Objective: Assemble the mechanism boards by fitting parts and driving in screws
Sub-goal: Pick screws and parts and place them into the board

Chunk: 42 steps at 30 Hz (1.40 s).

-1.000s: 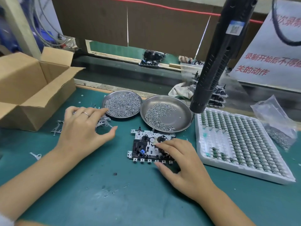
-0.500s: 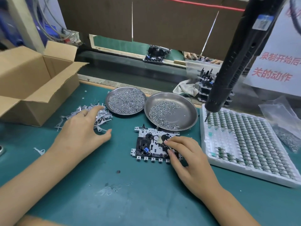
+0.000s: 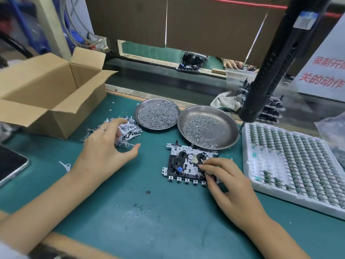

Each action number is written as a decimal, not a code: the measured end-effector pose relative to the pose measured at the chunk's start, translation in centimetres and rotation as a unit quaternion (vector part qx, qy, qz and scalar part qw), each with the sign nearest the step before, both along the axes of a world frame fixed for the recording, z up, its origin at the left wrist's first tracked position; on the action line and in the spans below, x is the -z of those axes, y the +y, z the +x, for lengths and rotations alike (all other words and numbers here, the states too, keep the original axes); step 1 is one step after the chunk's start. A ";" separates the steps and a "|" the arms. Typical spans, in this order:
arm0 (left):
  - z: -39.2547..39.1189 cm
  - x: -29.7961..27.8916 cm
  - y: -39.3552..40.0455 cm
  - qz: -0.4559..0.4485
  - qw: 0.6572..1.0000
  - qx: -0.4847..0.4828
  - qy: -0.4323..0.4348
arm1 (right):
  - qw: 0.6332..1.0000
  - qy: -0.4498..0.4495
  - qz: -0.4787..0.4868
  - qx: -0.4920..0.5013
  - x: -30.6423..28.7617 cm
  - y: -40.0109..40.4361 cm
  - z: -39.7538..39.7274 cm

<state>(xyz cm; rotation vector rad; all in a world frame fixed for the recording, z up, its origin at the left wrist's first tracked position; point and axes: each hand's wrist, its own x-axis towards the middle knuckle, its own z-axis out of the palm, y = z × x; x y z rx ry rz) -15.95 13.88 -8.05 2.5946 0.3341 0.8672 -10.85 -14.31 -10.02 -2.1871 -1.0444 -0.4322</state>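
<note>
Green bench, left to right. Left hand, fingers curled, pinches into the pile of small white parts beneath its fingertips. Right hand, fingertips pressed together, seats a part on the mechanism board under them. Risk: several tangled parts lifting together; the unclamped board sliding.

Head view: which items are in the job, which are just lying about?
In the job: mechanism board, right hand on it, left hand in the pile of small white parts, two screw dishes, hanging screwdriver, parts tray.

Lying about: cardboard box, phone, plastic bag, cloth.
</note>
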 end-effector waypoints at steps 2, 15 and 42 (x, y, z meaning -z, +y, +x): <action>0.3 -0.5 -0.4 -0.016 1.000 0.012 -0.007 | 1.000 -0.008 -0.003 -0.003 0.1 0.0 0.1; 2.2 -1.0 -10.7 0.042 0.941 0.308 -0.133 | 0.935 0.272 0.228 -0.001 -2.0 1.2 -0.1; 3.1 -1.0 -8.0 -0.394 0.867 0.248 0.179 | 0.970 0.214 0.103 0.045 -1.8 1.2 0.6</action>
